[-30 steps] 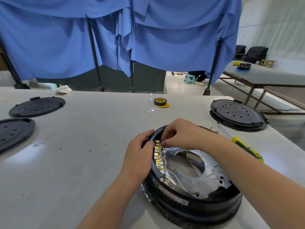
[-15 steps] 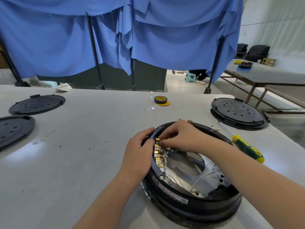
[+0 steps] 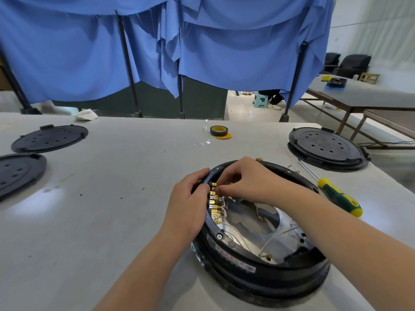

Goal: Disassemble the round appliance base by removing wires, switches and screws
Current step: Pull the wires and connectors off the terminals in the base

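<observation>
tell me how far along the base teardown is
Done: the appliance base is open, with loose metal bits beside the screwdriver. In hand: the right hand pinches at the top brass terminal; the left hand steadies the rim. Left: remaining terminals, white wires, rim screws.

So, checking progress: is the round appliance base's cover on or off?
Off: the round black appliance base lies open, bare metal plate and wires showing.

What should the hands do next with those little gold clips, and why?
Probably pull the top gold clip straight off. The right hand is already pinching at the top of the row of gold clips, while the left hand grips the rim of the round base to steady it. The clips below look still attached, so working down the row would likely follow.
</observation>
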`<state>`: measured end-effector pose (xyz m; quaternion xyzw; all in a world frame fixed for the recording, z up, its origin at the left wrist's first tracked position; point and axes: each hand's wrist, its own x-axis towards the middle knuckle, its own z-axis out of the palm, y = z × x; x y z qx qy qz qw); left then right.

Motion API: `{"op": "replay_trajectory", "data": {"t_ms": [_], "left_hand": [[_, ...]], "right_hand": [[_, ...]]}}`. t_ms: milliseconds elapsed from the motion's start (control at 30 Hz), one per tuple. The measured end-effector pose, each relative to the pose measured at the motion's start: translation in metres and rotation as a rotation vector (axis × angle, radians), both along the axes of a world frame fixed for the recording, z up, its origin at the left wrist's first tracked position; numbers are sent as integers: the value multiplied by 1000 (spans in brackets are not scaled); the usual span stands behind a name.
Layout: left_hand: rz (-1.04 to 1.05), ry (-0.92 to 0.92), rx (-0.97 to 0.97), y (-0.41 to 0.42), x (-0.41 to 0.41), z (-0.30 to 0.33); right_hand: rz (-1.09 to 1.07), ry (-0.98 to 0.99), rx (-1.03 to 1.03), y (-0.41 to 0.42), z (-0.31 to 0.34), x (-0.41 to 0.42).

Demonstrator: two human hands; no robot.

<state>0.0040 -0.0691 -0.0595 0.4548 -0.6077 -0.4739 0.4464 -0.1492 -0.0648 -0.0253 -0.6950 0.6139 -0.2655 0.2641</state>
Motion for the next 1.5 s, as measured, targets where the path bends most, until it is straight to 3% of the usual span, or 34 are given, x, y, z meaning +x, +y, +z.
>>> {"op": "replay_trajectory", "data": {"t_ms": [667, 1000, 1500], "left_hand": [[-6, -19, -15, -2, 0, -1], [-7, -1, -27, -3, 0, -3], [-12, 16, -35, -3, 0, -3]], "right_hand": [[-133, 12, -121, 0, 5, -8], [72, 170, -142, 20, 12, 11], [21, 185, -120, 24, 3, 17]]}}
